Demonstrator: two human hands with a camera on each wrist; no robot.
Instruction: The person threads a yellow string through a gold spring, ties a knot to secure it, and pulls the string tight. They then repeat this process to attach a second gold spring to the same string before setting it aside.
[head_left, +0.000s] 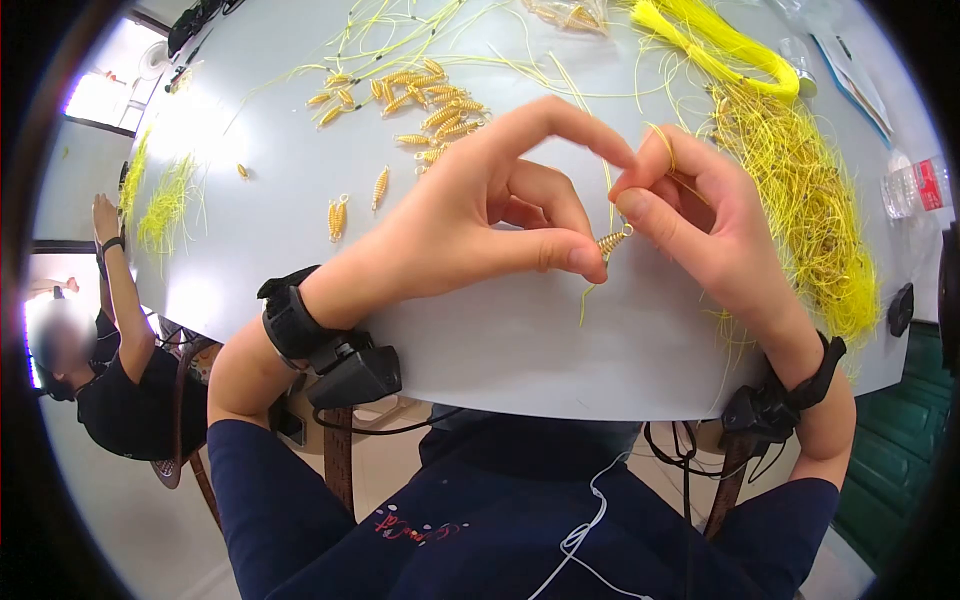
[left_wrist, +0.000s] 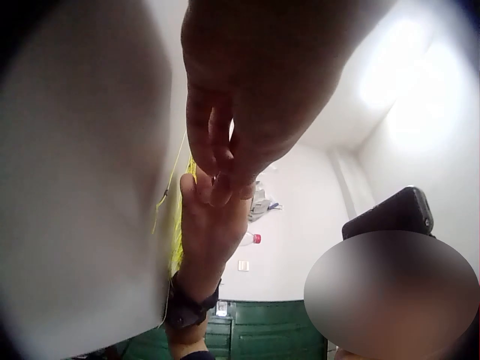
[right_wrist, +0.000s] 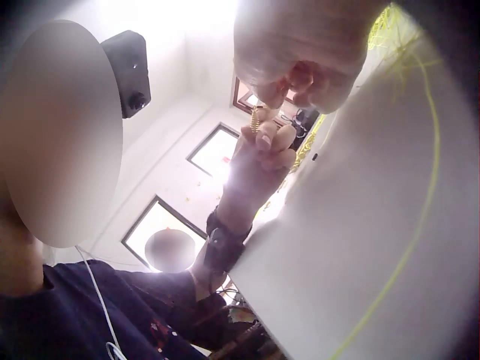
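A small gold coil [head_left: 613, 241] is held above a pale grey tabletop [head_left: 480, 340], its lower end pinched by the thumb and fingers of the left hand [head_left: 460, 218]. At its eyelet, the right hand [head_left: 715, 225] is drawn in close with thumb and forefinger pressed together, apparently on a yellow line [head_left: 584, 298], though the grip is partly hidden by the fingers. The table's curved near edge is overhung by both forearms, and a stretch of bare surface is left between that edge and the hands. More open surface is found to the left, broken by two paired coils [head_left: 337, 218] and a few strays. Beyond the left hand, loose coils [head_left: 445, 110] are heaped; more are contained in a translucent bag [head_left: 575, 14] at the far side. The right side is crowded by a yellow tangle [head_left: 800, 190], with a red-labelled clear bottle [head_left: 912, 190] seen past it.
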